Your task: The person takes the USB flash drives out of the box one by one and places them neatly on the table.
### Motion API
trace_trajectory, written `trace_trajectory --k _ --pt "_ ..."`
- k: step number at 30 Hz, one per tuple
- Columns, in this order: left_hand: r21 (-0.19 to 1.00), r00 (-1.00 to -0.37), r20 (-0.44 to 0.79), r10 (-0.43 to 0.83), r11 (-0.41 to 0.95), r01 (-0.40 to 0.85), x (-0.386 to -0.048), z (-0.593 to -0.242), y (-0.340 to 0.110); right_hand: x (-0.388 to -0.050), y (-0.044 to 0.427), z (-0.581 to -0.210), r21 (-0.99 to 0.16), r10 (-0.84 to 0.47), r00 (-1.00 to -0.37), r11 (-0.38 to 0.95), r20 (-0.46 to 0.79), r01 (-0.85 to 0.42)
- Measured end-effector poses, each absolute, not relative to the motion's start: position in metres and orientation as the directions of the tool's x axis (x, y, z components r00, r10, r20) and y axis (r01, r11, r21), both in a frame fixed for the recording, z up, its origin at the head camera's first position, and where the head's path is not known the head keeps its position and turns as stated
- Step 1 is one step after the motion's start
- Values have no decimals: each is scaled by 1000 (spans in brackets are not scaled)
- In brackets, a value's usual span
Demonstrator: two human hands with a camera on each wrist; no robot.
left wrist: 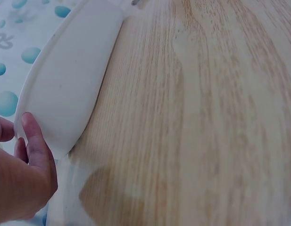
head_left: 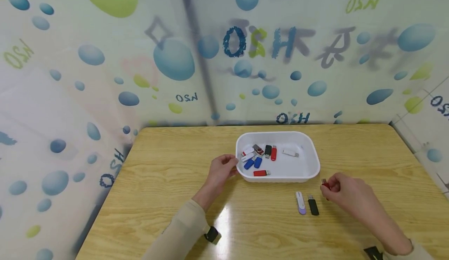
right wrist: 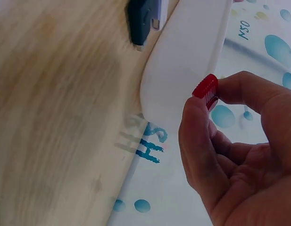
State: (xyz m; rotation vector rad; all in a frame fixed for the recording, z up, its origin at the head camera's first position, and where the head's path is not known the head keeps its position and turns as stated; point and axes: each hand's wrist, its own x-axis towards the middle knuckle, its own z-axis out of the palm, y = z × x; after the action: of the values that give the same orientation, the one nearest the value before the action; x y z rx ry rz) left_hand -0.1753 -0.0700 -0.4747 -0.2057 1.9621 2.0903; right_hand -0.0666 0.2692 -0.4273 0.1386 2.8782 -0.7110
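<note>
A white plastic tub (head_left: 311, 165) stands on the wooden table with several USB sticks lying in it. At its left end my left hand (head_left: 221, 169) pinches the rim between thumb and fingers; in the left wrist view the fingertips (left wrist: 29, 120) lie against the outer wall. Right of the tub, above the table, my right hand (head_left: 350, 191) pinches a red USB stick (right wrist: 206, 88) between thumb and index finger. Beside that hand lie a black USB stick (head_left: 313, 205) and a white and purple one (head_left: 300, 203), side by side on the wood.
Inside the tub, blue, white and red sticks cluster at the left, with a red stick (head_left: 260, 173) near the front wall and a white one (head_left: 290, 153) farther right. A patterned curtain (head_left: 210, 108) hangs behind the table's back edge.
</note>
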Motion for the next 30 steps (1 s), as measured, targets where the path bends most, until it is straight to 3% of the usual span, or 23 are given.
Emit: trace_trajectory --k 17,30 --pt "956 -954 -283 96 -54 -289 -176 -476 -70 -54 267 -455 -411 40 -968 901 -246 142" --pt "957 -955 -284 81 -44 -288 -176 -477 -69 -49 267 -462 -399 53 -975 907 -215 137"
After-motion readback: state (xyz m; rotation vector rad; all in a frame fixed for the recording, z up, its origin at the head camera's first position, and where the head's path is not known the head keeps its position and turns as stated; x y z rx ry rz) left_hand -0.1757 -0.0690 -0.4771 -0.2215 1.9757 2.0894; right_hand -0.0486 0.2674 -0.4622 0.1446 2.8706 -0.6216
